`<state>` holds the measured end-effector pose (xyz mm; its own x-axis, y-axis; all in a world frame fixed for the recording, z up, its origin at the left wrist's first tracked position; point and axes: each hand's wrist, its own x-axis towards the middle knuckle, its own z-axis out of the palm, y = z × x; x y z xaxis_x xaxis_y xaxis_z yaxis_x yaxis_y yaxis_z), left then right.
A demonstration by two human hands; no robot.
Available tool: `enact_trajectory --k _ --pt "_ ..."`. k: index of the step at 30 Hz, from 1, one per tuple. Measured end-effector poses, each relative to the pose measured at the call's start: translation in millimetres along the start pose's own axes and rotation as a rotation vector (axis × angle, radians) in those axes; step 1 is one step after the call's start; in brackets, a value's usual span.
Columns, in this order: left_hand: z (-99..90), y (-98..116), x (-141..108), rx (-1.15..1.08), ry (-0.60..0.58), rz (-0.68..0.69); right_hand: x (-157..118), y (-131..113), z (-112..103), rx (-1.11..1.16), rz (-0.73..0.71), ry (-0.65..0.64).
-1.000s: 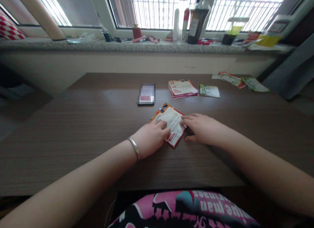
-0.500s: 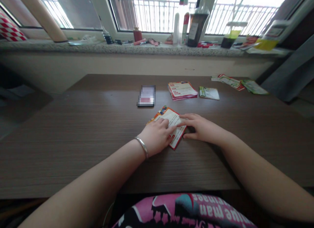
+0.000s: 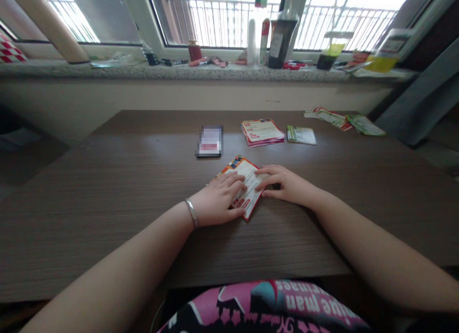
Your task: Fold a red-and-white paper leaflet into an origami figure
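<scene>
L hand (image 3: pixel 220 199) palm dn, thumb out | R hand (image 3: pixel 289 183) fingers bent, thumb apart | forearms (image 3: pixel 143 251) angled inward

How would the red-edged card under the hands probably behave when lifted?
The card is probably light, since it looks thin. It may be fairly stiff: its visible edges look straight. Rolling seems unlikely, as it lies flat.

The only view came from the wearer's head, facing forward and down across the counter (image 3: pixel 107 189), near enough to center both hands (image 3: pixel 218 199), with the windowsill (image 3: pixel 215 73) spanning the picture's upper part.
</scene>
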<state>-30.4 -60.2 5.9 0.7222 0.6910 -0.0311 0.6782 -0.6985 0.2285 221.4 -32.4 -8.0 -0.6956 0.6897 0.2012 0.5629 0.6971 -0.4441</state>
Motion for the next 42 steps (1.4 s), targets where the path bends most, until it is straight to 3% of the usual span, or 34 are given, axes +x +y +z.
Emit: enact_trajectory --k 18,34,42 --pt "4.1 -1 2 0.046 0.052 -0.004 2 0 1 0.081 0.083 0.092" --pt "5.8 7 1 0.055 0.09 0.01 -3 7 -5 0.052 0.064 0.011" --pt "5.9 8 1 0.056 0.067 -0.007 -3 10 -3 0.059 0.091 0.076"
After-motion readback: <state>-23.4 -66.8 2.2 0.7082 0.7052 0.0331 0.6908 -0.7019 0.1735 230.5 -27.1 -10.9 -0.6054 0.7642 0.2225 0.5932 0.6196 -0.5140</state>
